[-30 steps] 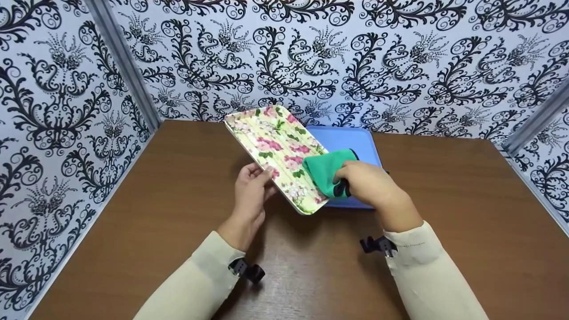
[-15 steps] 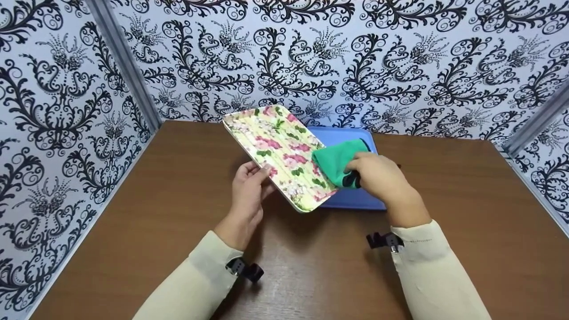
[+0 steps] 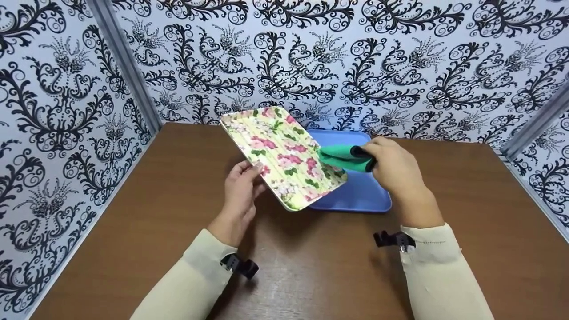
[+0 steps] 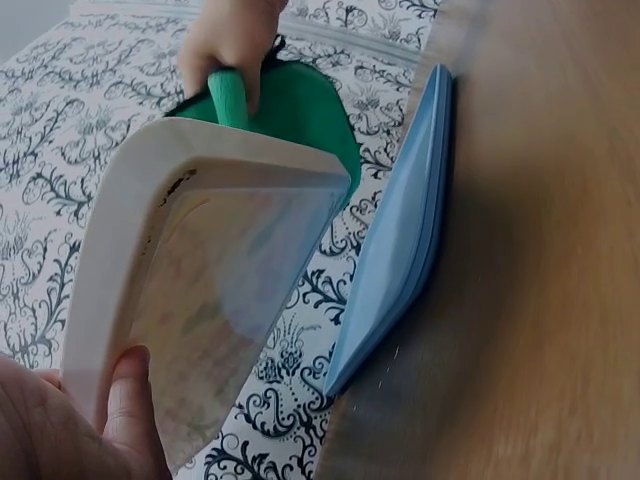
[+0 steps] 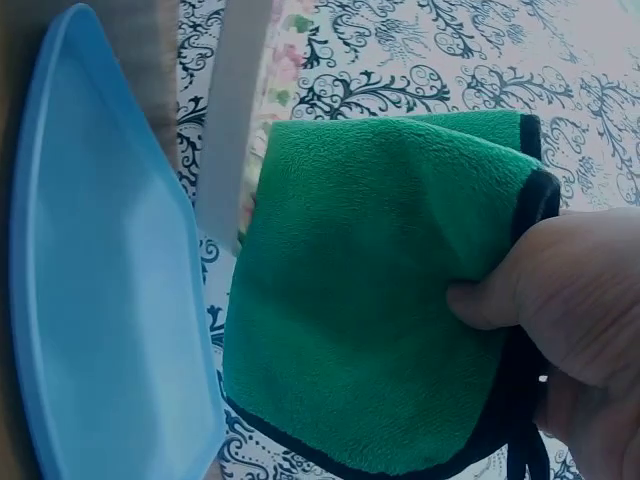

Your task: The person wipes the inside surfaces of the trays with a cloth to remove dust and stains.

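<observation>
My left hand (image 3: 239, 189) grips the lower left edge of a floral tray (image 3: 284, 155), thumb on the printed face. The tray is tilted above the table, pink roses and green leaves facing up. Its pale underside shows in the left wrist view. A folded green cloth (image 5: 370, 280) with black edging is pinched in my right hand (image 3: 395, 166), thumb on top in the right wrist view. The cloth meets the floral tray's right edge. Behind and below them, a blue tray (image 3: 355, 195) lies flat on the table, partly hidden by the floral tray and the cloth.
The brown wooden table (image 3: 155, 231) spreads around both arms. Black-and-white patterned panels (image 3: 302, 58) stand at its back and sides, joined by grey posts (image 3: 126, 62). Dark wrist mounts (image 3: 240, 265) stick out from both cuffs.
My right hand has moved right with the cloth, from the floral tray's lower face to its right edge, and the cloth has folded over. The floral tray has shifted slightly left.
</observation>
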`<move>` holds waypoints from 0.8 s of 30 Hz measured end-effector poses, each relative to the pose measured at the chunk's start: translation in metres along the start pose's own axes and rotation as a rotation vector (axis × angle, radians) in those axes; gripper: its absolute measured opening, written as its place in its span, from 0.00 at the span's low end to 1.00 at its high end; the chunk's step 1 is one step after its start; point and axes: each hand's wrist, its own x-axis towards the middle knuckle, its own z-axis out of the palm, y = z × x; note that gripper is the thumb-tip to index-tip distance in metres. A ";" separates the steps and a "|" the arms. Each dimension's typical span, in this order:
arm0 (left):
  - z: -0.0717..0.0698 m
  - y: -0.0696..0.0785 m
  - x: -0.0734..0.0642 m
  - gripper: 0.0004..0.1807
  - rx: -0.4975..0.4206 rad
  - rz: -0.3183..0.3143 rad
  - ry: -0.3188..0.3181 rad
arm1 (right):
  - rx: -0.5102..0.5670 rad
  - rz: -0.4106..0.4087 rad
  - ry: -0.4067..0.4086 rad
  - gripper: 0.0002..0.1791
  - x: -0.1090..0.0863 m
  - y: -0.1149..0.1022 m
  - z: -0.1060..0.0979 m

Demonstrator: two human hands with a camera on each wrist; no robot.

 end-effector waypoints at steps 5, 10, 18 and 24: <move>-0.008 0.005 0.011 0.15 -0.020 -0.004 0.016 | 0.064 0.057 0.007 0.29 -0.002 0.003 -0.012; -0.017 0.010 0.023 0.16 -0.010 -0.013 0.036 | 0.132 0.087 0.012 0.29 -0.010 0.014 -0.025; -0.037 0.021 0.045 0.19 0.032 -0.023 0.057 | 0.291 0.178 0.007 0.32 -0.032 0.042 -0.039; -0.052 0.040 0.066 0.20 0.124 0.001 0.043 | 0.313 0.250 0.012 0.31 -0.042 0.059 -0.048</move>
